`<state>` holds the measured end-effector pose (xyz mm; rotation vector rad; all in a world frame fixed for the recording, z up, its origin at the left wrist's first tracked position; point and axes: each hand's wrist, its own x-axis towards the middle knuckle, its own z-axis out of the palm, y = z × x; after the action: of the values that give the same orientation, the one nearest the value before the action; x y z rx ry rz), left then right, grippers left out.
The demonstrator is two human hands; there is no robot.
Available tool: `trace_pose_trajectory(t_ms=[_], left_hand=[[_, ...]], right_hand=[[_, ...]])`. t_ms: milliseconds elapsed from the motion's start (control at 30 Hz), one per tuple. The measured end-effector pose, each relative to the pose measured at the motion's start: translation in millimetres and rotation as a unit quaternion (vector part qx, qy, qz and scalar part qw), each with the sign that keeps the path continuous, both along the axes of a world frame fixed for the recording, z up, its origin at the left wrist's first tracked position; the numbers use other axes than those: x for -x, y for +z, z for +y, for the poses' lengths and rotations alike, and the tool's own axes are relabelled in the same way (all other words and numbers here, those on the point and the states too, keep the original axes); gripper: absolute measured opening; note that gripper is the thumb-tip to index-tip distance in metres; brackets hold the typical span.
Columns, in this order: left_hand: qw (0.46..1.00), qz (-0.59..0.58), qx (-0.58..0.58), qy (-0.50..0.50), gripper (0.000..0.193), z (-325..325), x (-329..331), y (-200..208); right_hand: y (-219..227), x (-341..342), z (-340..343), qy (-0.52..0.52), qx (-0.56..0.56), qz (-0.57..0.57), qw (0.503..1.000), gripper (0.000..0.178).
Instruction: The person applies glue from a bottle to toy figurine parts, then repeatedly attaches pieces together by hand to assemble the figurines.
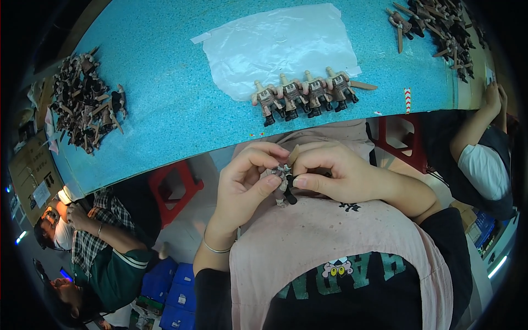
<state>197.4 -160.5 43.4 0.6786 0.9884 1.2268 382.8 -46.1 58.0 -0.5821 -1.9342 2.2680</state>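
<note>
A small toy figure with a grey-tan body and dark boots is held between my hands, just off the table's near edge and in front of my pink apron. My left hand pinches it from the left with thumb and fingers. From the right, my right hand closes on the figure, its thumb near the dark leg. A tan blade-shaped piece sticks up beside the right fingertips; whether it is joined to the figure is hidden. Several similar figures lie side by side on the table beyond my hands.
A clear plastic sheet lies on the blue table. Piles of figures rest at the left and far right. Red stools stand under the edge. People sit at both sides; blue bins are lower left.
</note>
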Motion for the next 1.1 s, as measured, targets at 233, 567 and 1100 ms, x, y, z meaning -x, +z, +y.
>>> trace_pose_trajectory(t_ms=[233,567,1100], left_hand=[[0.999,0.012,0.000,0.035,0.018,-4,-15,-1],[0.975,0.148,-0.065,0.154,0.054,1,-15,5],[0.998,0.051,-0.036,0.009,0.046,8,-6,6]], right_hand=[[-6,0,-1,-0.028,-0.046,0.007,0.999,0.019],[4,7,0,-0.080,-0.122,0.014,0.989,0.029],[6,15,-2,-0.105,-0.191,0.095,0.971,0.044]])
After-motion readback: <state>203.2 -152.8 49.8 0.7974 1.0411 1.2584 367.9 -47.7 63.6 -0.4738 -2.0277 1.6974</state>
